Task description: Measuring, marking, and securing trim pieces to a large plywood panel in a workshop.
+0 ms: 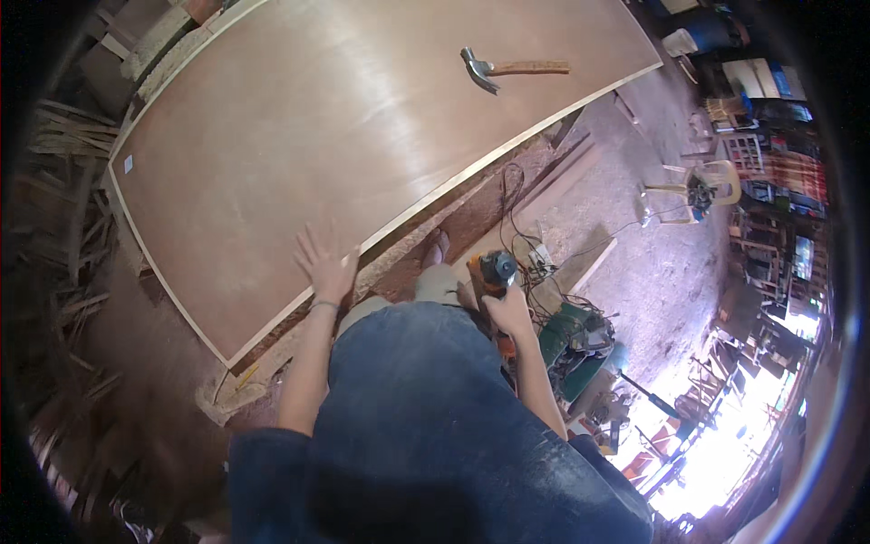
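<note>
A large brown wooden panel with pale edge strips stretches out in front of me. My left hand rests near its close edge, fingers spread, somewhat blurred. Down at my right side, my right hand is wrapped round an orange and black power drill, its dark end turned upward. Most of the drill's grip is hidden by the hand. Toward the panel's far right lies a claw hammer with a wooden handle and metal head.
Cables tangle on the floor right of the drill, by a green case filled with tools. A pale plastic chair stands farther right. Scrap wood is piled at the left. Shelves and wooden pieces line the right side.
</note>
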The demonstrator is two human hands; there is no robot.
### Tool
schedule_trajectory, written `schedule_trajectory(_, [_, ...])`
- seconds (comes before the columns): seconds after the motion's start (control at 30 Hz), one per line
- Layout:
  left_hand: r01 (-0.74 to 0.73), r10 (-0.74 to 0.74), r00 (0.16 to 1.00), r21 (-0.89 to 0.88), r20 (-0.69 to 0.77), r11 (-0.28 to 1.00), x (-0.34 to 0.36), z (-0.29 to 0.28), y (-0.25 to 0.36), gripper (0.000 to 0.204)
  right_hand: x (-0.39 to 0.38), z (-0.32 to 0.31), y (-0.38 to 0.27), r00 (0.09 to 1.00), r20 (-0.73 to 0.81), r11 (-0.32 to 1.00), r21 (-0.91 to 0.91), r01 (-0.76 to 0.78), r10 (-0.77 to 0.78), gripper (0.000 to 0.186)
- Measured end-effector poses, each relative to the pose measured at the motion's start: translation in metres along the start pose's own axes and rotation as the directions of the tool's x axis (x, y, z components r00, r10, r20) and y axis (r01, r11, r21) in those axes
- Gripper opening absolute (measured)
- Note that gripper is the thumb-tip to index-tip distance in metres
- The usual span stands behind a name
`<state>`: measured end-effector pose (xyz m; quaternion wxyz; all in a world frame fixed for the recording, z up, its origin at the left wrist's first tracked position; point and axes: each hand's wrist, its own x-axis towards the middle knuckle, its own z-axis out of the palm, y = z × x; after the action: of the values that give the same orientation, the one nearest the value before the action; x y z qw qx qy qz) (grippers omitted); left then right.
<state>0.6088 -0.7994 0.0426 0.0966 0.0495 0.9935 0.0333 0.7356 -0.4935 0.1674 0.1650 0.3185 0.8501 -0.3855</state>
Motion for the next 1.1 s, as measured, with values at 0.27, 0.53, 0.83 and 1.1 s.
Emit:
schedule_trajectory(0.27, [0.295,-0.296,0.955,-0.132,0.011,0.946,0.028,0.016,0.074,0.095,0.121,-0.066,-0.006,0.972,0.101,0.971,0.134,0.199,-0.213,0.040])
schedule_trajectory(0.53, [0.436,-0.408,0.899,-0.213,0.161,0.875,0.037,-0.001,0.082,0.104,0.186,-0.076,-0.044,0.921,0.236,0.947,0.162,0.278,-0.311,0.036])
schedule_trajectory(0.83, [0.431,-0.399,0.902,-0.264,0.168,0.863,0.035,-0.003,0.085,0.108,0.206,-0.061,-0.063,0.938,0.229,0.964,0.119,0.237,-0.259,0.024])
schedule_trajectory(1.1, [0.429,-0.391,0.901,-0.269,0.186,0.862,0.036,-0.006,0.087,0.106,0.202,-0.046,-0.066,0.925,0.146,0.913,-0.168,0.371,-0.349,0.023])
